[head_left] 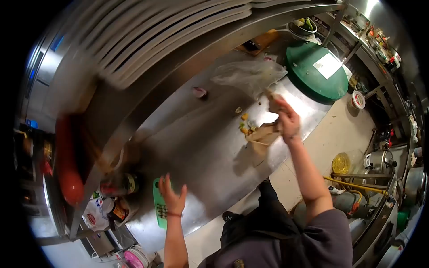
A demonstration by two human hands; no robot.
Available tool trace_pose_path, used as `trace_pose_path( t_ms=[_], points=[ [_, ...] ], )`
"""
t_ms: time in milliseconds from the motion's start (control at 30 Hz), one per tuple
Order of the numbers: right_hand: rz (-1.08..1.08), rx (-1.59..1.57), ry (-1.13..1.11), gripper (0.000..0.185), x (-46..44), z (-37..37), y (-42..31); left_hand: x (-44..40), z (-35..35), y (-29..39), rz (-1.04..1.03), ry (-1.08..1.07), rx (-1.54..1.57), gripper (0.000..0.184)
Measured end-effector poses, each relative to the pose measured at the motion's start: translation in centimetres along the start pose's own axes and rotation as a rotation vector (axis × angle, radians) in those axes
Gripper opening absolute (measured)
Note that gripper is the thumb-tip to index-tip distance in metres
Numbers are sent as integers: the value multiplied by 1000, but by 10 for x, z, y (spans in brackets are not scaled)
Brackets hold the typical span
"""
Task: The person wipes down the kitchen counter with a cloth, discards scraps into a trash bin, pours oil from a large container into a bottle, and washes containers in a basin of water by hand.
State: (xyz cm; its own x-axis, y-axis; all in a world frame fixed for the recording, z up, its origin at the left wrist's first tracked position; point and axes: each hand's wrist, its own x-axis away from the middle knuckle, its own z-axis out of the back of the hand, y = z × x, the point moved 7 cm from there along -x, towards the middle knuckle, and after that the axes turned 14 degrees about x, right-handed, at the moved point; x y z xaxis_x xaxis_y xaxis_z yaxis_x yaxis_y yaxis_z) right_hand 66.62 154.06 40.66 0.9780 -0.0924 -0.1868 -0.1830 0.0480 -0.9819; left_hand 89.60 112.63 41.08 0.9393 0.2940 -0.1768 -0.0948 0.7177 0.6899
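My right hand [288, 118] is closed on a crumpled piece of brown paper [263, 136], slightly blurred, above the metal table. Beside and partly behind the paper are small yellow and green food scraps [244, 127]. My left hand [173, 198] has its fingers spread and holds nothing. It overlaps a flat green tool with dark rows, which looks like a grater [160, 210]; whether they touch I cannot tell. Farther back on the table lie a piece of red onion [199, 92] and a clear plastic bag [250, 73].
A shelf edge [174, 64] with stacked white trays [178, 38] overhangs the metal table [192, 147]. A big green lid [313, 67] bearing a white paper stands at the far right end. Jars [118, 210] crowd the left. A pot [382, 161] sits at right.
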Motion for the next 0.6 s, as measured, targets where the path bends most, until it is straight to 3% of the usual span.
trace_pose_path(
  t_ms=[67,133,167,200,267,300,333,400,467,500,533,567,600],
  points=[
    [-32,-22,112,33,-25,67,2,-72,-65,42,-191,-72,100,66],
    [-35,218,221,32,-49,119,31,-146,-135,108,-374,-150,126,63],
    [-15,408,234,31,-61,135,59,-178,-165,141,-513,-84,186,67],
    [-25,615,219,35,-66,132,75,-213,-200,163,-556,-66,156,68],
    [300,1050,132,54,-64,95,113,-268,-250,216,-578,-35,72,69],
    [254,1124,117,60,-66,79,111,-292,-271,239,-588,-24,43,70],
    [218,1080,94,61,-82,69,109,-315,-310,238,-384,-306,-135,67],
    [102,952,169,61,-123,61,120,-320,-351,211,-152,-597,-317,64],
    [126,938,234,62,-163,57,135,-328,-349,195,-363,-444,190,57],
    [87,818,226,63,-183,52,138,-317,-324,192,-340,-418,335,54],
    [190,758,272,63,-200,50,137,-297,-291,183,-317,-390,478,52],
    [215,742,305,63,-215,49,138,-271,-257,161,-428,-302,531,44],
    [238,727,336,63,-228,47,138,-238,-230,128,19,-351,810,40]
  ],
)
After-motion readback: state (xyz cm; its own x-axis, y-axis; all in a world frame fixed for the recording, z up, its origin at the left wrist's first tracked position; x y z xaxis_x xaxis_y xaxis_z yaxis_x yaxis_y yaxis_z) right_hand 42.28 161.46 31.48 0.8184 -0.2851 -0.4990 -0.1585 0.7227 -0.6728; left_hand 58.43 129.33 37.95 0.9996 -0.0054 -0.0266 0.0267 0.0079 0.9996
